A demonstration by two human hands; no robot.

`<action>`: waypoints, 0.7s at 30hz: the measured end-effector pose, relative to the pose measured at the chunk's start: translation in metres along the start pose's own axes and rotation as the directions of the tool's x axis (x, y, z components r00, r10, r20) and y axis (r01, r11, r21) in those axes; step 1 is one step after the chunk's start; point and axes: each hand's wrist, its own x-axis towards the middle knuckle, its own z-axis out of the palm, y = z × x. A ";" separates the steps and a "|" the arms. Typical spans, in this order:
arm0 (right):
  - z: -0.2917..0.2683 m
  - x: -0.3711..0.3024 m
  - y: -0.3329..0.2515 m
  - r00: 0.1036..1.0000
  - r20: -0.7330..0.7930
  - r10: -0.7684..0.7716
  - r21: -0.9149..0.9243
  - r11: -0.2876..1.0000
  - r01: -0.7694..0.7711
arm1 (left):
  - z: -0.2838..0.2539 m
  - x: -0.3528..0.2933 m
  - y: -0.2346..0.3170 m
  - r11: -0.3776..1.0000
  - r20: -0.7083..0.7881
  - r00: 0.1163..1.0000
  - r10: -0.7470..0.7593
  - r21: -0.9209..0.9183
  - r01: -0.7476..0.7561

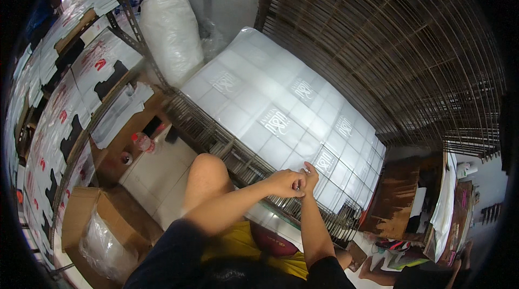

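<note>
My left hand (pixel 285 183) and my right hand (pixel 311 181) meet over the near edge of a wire drying rack (pixel 246 156). The left fingers are curled closed against the right hand's palm side, and whatever may be between them is too small to make out. One finger of my right hand stands raised and apart; its others are partly hidden. Just beyond my hands, whitish translucent plastic sheets (pixel 246 92) with white printed marks lie flat on a wire shelf, whose grid shows through. Neither hand visibly grips these sheets.
Raised wire shelves (pixel 378 35) lean over the far right. A wrapped white roll (pixel 172 35) stands behind the rack. Stacked printed sheets (pixel 102 62) fill shelving at left, above an open cardboard box (pixel 81 219). A bottle (pixel 142 142) sits on the floor. Another person's limbs show lower right.
</note>
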 end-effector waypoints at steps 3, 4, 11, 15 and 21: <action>-0.002 0.001 -0.001 1.000 0.002 -0.008 -0.008 1.000 0.008 | 0.001 0.001 0.003 0.998 0.029 1.000 -0.001 0.061 -0.001; -0.002 -0.002 -0.005 1.000 0.000 -0.028 -0.022 0.999 0.028 | 0.002 0.001 0.004 0.997 0.027 1.000 0.011 0.073 -0.012; -0.001 -0.008 -0.012 0.998 -0.047 -0.035 -0.044 0.998 0.033 | -0.001 0.005 0.010 0.993 0.028 0.998 0.062 0.104 -0.064; -0.003 -0.008 -0.012 0.997 -0.044 -0.060 -0.074 0.996 0.057 | -0.006 0.007 0.015 0.993 0.114 0.992 -0.051 0.115 0.037; -0.001 -0.014 -0.021 0.997 -0.045 -0.070 -0.058 0.996 0.068 | -0.001 0.007 0.007 0.992 0.070 0.997 -0.019 0.126 0.010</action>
